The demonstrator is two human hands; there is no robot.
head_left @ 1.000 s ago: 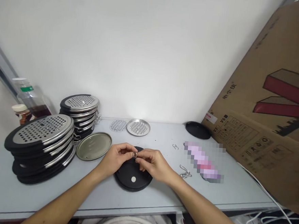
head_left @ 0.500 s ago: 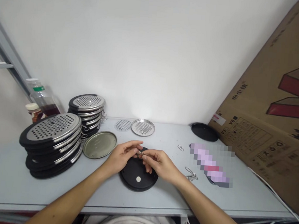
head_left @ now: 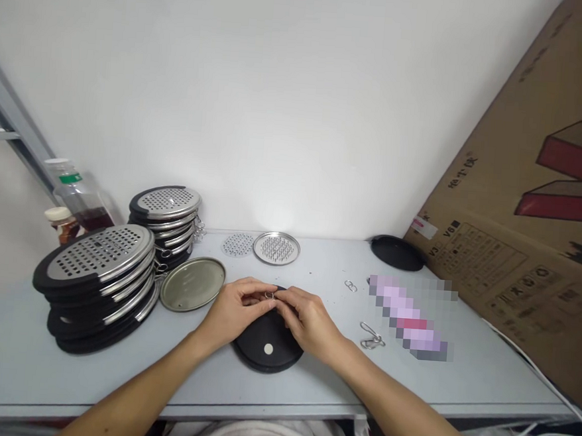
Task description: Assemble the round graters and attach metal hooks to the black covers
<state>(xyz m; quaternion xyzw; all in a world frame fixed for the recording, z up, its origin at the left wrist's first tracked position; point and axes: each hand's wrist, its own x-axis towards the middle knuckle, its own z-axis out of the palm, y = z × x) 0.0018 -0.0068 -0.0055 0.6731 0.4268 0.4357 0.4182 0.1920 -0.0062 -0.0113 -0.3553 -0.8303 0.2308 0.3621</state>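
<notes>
- Our left hand (head_left: 237, 307) and right hand (head_left: 310, 319) meet, fingers of both pinched on a metal ring (head_left: 269, 296).
- We hold it at the far edge of a black disc (head_left: 267, 336) on the bench (head_left: 324, 383).
- Metal clips (head_left: 372, 343) lie to our right.

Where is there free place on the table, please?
Free: between the small grater disc and the far-right black disc; also between the near stack and left forearm. Crowded: back left (far stack, bottles); beneath the hands (black base).
</notes>
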